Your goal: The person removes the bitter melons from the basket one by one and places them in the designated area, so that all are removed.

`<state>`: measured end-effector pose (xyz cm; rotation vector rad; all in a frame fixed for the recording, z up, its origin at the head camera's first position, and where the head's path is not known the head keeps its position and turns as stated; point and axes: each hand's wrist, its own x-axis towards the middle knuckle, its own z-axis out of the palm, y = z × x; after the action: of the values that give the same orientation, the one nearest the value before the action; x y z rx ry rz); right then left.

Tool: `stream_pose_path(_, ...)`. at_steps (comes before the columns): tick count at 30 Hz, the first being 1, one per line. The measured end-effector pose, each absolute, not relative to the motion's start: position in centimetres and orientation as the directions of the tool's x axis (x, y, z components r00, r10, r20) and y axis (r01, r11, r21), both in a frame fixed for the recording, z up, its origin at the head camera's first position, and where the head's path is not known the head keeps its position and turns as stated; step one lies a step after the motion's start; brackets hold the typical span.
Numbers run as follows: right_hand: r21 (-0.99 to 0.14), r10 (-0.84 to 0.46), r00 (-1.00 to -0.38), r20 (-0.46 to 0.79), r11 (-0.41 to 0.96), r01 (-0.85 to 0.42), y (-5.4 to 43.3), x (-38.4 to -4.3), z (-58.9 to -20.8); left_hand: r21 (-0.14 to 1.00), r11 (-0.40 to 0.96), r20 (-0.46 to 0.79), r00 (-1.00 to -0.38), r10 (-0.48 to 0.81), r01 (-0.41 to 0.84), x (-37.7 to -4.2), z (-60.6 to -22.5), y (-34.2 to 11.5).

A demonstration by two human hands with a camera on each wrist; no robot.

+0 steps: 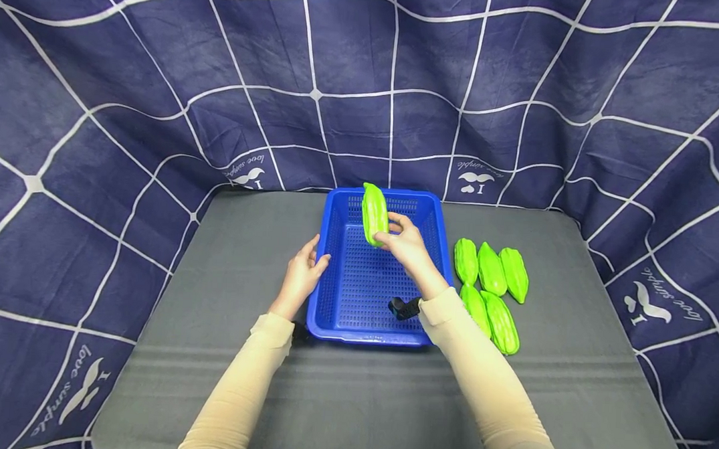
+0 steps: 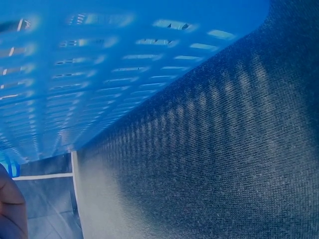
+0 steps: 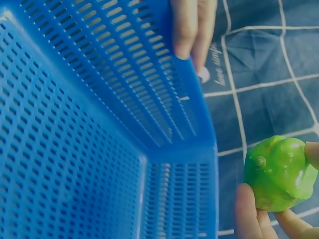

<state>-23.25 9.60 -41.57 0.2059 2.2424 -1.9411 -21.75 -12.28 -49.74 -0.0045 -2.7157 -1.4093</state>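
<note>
My right hand (image 1: 405,245) holds a bright green, ridged bitter melon (image 1: 374,215) between thumb and fingers, upright over the far part of a blue plastic basket (image 1: 375,337). From the right wrist view, the blunt end of that bitter melon (image 3: 279,172) shows between the fingertips. At the basket's left rim, my left hand (image 1: 302,275) grips the edge, thumb over the top and fingers along the outside. The basket's perforated floor shows bare below the held melon. In the left wrist view, the basket's slotted side wall (image 2: 99,74) fills the upper left.
Several more green bitter melons (image 1: 493,270) lie in two rows on the grey table (image 1: 238,246), right of the basket. A black wrist camera (image 1: 404,309) juts from my right sleeve over the basket. Navy checked cloth (image 1: 352,124) hangs behind and beside the table.
</note>
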Motion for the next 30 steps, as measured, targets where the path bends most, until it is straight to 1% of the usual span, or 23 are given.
stream_pose_path(8,-0.969,0.028,-0.981,-0.192,0.152,0.194,12.6,-22.2,-40.5,0.831,0.556,0.057,-0.998,-0.041,0.025,-21.7,-49.5,-12.4)
stream_pose_path(15,-0.972,0.082,-0.979,-0.188,0.13,0.198,15.7,-21.3,-40.8,0.828,0.56,0.054,-0.998,-0.035,0.025,-21.7,-49.7,-12.3)
stream_pose_path(26,-0.966,0.197,-0.966,-0.164,0.165,0.198,20.9,-19.6,-41.0,0.818,0.574,0.062,-0.997,-0.046,0.024,-21.8,-49.8,-12.3)
stream_pose_path(30,-0.965,0.217,-0.962,-0.167,0.162,0.205,22.6,-18.8,-41.1,0.815,0.578,0.054,-0.998,-0.036,0.023,-21.8,-49.7,-12.4)
